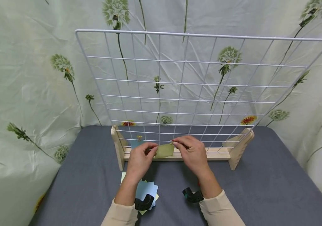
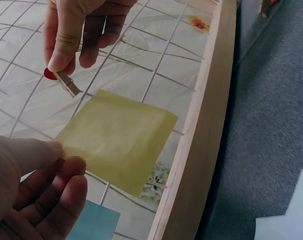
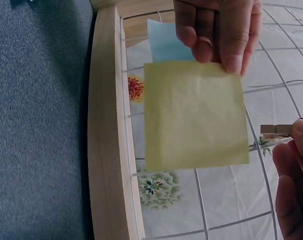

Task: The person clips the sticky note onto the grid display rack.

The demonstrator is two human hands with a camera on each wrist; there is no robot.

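We see the left hand (image 1: 141,158) pinching the near edge of a yellow paper square (image 2: 119,142) between thumb and fingertips, the other fingers bent loosely behind. That square hangs in front of the lower rows of a white wire grid (image 1: 201,35), close above its wooden base (image 1: 218,155); whether it touches the wires we cannot tell. The right hand (image 1: 192,153) pinches a small wooden clothespin (image 3: 276,129), with something red at its handle end, and the pin's tip points toward the square, near one corner but apart from it. How far the pin is spread we cannot make out. Just beside the left hand we find a blue paper (image 1: 136,143) on the grid, a small clip (image 1: 139,137) at its top edge. Nearer to us, a loose pile of coloured papers (image 1: 146,190) lies on the dark grey tabletop (image 1: 87,188), partly under the left forearm.
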